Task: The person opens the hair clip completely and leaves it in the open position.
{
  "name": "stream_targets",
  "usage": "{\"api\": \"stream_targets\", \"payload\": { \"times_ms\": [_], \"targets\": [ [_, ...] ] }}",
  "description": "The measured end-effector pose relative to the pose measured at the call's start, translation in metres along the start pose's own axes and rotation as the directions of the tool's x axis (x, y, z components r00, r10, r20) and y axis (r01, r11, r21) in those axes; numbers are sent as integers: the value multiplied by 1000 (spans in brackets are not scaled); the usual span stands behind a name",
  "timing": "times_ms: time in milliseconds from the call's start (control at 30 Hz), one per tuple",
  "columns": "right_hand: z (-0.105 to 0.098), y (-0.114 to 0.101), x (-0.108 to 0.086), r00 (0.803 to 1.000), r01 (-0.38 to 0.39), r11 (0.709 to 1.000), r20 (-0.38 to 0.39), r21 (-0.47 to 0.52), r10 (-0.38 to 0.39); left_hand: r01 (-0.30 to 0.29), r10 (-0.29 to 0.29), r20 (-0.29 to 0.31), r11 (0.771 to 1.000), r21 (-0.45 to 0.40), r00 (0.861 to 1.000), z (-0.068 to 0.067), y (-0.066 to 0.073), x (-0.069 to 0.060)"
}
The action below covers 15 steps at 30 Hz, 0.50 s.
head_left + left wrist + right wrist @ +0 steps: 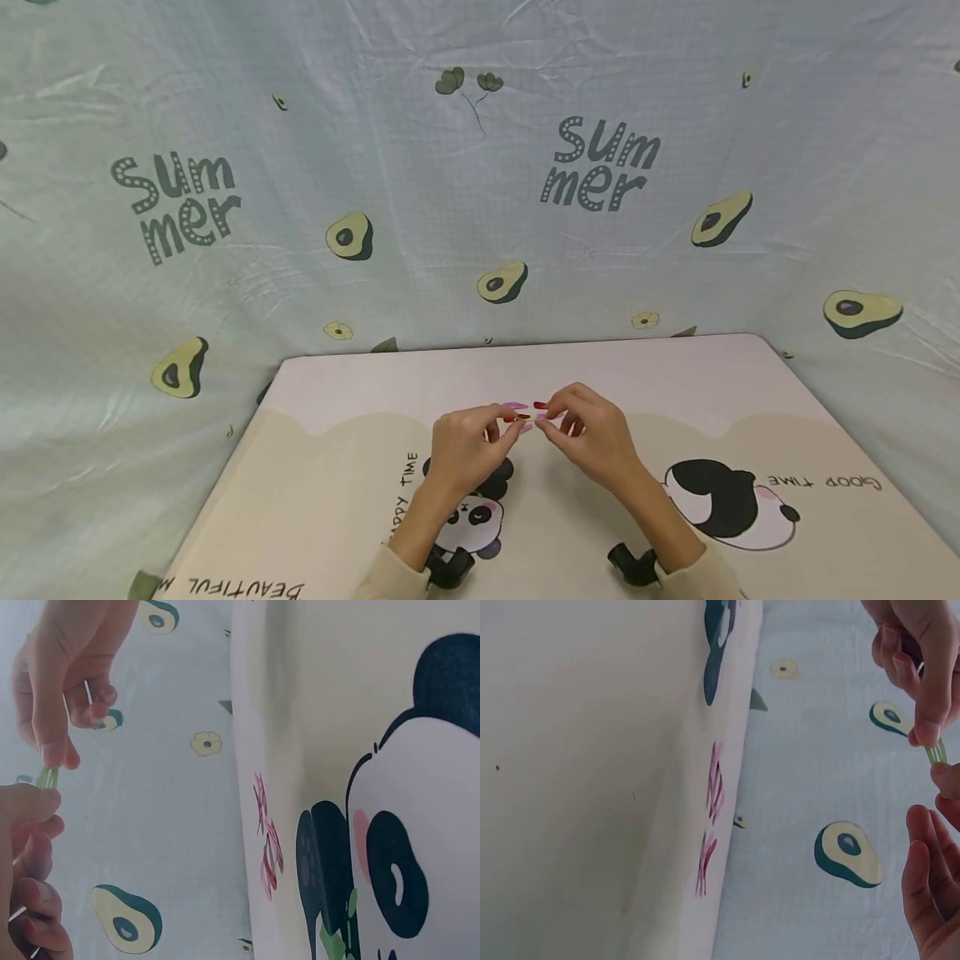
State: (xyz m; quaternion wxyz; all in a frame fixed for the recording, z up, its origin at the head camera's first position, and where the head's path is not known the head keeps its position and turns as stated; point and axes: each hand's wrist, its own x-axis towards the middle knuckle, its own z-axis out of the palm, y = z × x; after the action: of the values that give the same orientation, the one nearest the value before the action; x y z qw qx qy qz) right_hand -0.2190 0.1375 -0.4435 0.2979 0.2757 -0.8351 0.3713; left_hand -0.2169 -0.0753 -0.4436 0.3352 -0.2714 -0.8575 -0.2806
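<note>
- Left hand (pixel 468 446): grip closed, one end of the green strips (pixel 937 752) pinched between thumb and fingertip. Hand held above the panda print (pixel 480 525), partly covering it from the head camera.
- Right hand (pixel 596 433): grip also closed, the other end of the same strips pinched. Hand held to the right of the panda print and beyond it.
- Green strips: thin, several side by side, spanned between both hands, raised off the desk (pixel 570 375), beyond the panda print and slightly right. Exact kind cannot be told.
- Pink-red strips (pixel 260 801): laid on the desk in two small loose groups, past the panda print toward the far edge; partly hidden by fingers in the head view.
- Patterned cloth (pixel 420 167): hung behind the desk, beyond the panda print, avocados and "summer" printed on it.
</note>
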Motion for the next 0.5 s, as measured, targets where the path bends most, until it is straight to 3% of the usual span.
{"api": "stream_targets", "payload": {
  "times_ms": [500],
  "targets": [
    [-2, 3, 0, 996, 83, 995, -23, 62, -82, -46, 39, -65, 993, -108, 997, 2, -1, -2]
  ]
}}
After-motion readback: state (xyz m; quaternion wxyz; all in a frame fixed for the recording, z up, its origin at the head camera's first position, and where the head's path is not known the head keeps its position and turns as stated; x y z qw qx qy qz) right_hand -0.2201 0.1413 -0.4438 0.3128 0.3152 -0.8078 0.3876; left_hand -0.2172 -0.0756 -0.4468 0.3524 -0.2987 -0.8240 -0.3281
